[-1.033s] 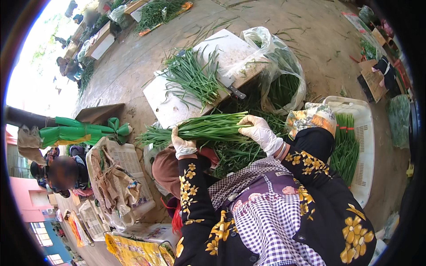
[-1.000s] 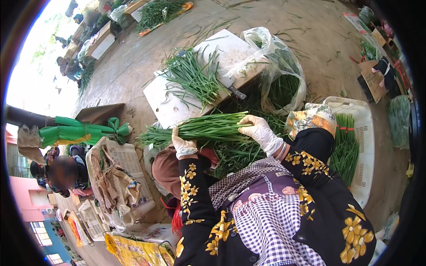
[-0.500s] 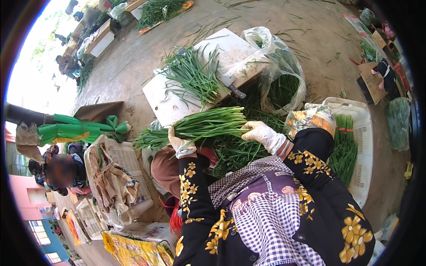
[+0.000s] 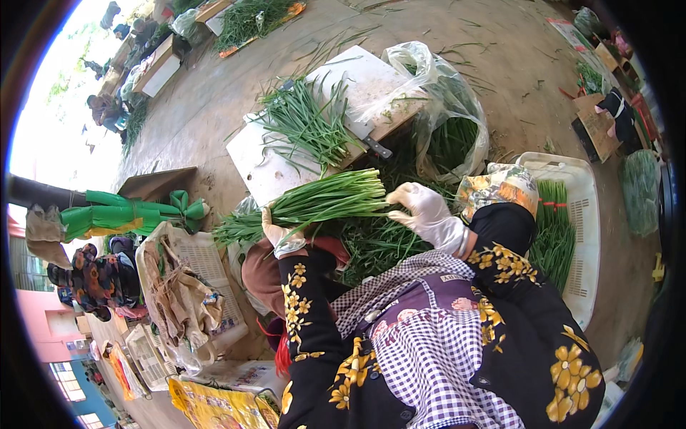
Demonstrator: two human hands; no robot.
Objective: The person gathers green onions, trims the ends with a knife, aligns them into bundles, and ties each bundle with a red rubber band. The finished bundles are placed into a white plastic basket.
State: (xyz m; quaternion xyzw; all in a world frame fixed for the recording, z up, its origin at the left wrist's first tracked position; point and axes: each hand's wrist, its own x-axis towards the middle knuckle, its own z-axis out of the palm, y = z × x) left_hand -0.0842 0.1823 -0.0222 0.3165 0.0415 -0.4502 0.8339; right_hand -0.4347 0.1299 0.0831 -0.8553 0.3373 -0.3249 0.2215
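1. Floor (image 4: 525, 82): grey-brn., dull, stray blades scattered.
2. Board (image 4: 266, 177): flat, wht. face w/ dirt specks, brn. side edge.
3. Crate (image 4: 587, 236): off-wht. plastic, rounded corners, slotted wall, to my rt.; greens (image 4: 554, 247) inside, long, straight, packed.
4. Bag (image 4: 413, 56): thin clear film, crinkled, mouth agape, dk. green stuff w/in.
5. Heap (image 4: 379, 247): dk. green, tangled, below the bunch.
6. Bunch (image 4: 325, 199): long slim stems, glossy, pale ends to rt., leafy tips to L; held up off near edge of board, abt. level.
7. Leaves (image 4: 307, 125): flat, ribbon-like, strewn loose on board.
8. L hand (image 4: 287, 239): wht. thin glove, wrinkled; I have it wrapped rd. bunch, leafy half.
9. R hand (image 4: 429, 218): same glove; fingers bent, thumb apart, nothing gripped that I see; just beside pale ends, contact can't tell.
10. Knife (image 4: 377, 148): dk. riveted handle past board edge, metal blade on board.
11. Bands (image 4: 554, 204): thin, red, rd. crate greens.
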